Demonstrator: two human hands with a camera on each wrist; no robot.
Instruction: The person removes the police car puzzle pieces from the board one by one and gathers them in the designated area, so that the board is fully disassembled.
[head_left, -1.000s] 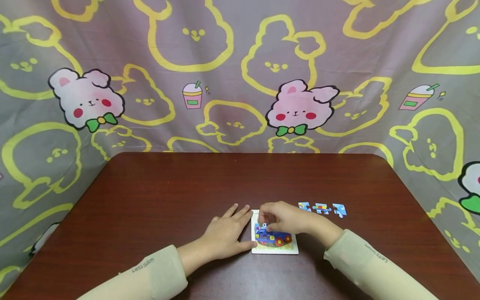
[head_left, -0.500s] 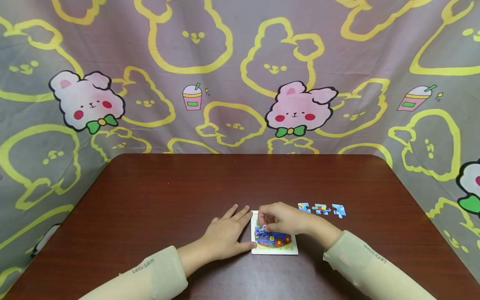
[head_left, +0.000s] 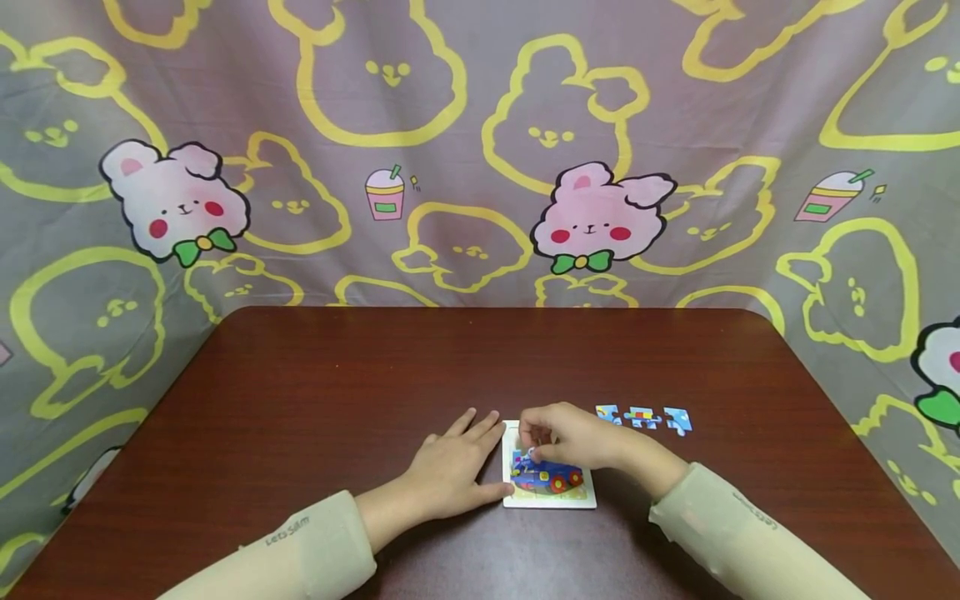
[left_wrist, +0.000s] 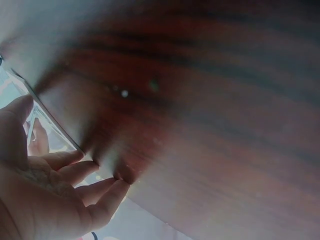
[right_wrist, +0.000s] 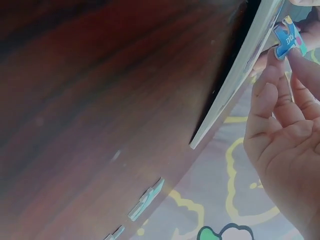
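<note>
A small puzzle board (head_left: pixel 553 503) with a white frame lies on the table, its picture showing a blue vehicle with red and yellow wheels. My left hand (head_left: pixel 453 473) lies spread at the board's left side, thumb and index fingertip at the frame's edge. Over the upper part of the board, my right hand (head_left: pixel 576 435) pinches a blue puzzle piece (right_wrist: pixel 285 41) between thumb and fingertips. In the right wrist view that piece is tilted and shows white lettering and a pink spot. The right hand hides the board's upper right. The left wrist view shows the left hand's fingertips (left_wrist: pixel 122 182) along the tabletop.
Beyond the right hand, three loose puzzle pieces lie in a row: a left one (head_left: pixel 607 413), a middle one (head_left: pixel 642 417) and a right one (head_left: pixel 678 420). The dark red-brown table (head_left: pixel 337 358) ends at a patterned curtain (head_left: pixel 450 167) behind it.
The right hand stays over the board while the pinched puzzle piece shifts and turns slightly in its fingertips. The left hand and the loose pieces keep their places.
</note>
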